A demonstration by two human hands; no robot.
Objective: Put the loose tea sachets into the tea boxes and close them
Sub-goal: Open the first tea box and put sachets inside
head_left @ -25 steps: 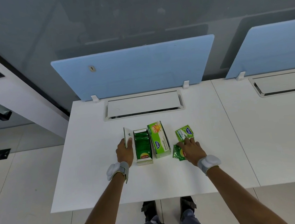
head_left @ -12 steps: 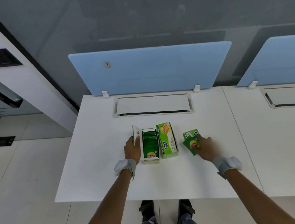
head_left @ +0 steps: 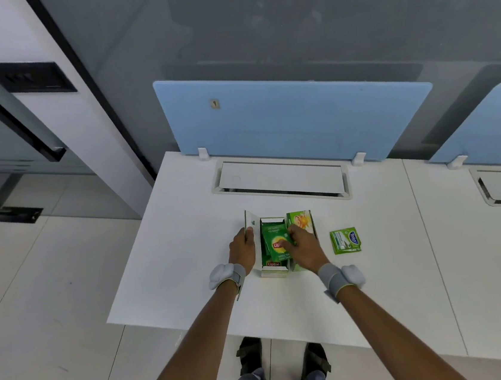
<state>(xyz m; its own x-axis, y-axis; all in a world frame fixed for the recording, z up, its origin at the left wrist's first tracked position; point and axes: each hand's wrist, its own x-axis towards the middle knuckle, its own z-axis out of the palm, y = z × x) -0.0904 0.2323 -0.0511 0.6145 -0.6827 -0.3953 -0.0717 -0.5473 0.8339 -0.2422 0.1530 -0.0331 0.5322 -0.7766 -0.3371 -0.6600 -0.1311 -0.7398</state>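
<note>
On the white desk [head_left: 188,259], the left hand [head_left: 242,248] pinches the raised lid flap [head_left: 252,225] of the open Lipton box [head_left: 275,266]. The right hand [head_left: 304,247] grips a Lipton sachet [head_left: 275,241] over the box opening, apparently partly inside. The second tea box [head_left: 301,220] (lighter green) stands just beside. A Tetley sachet [head_left: 345,240] lies apart, rightward.
</note>
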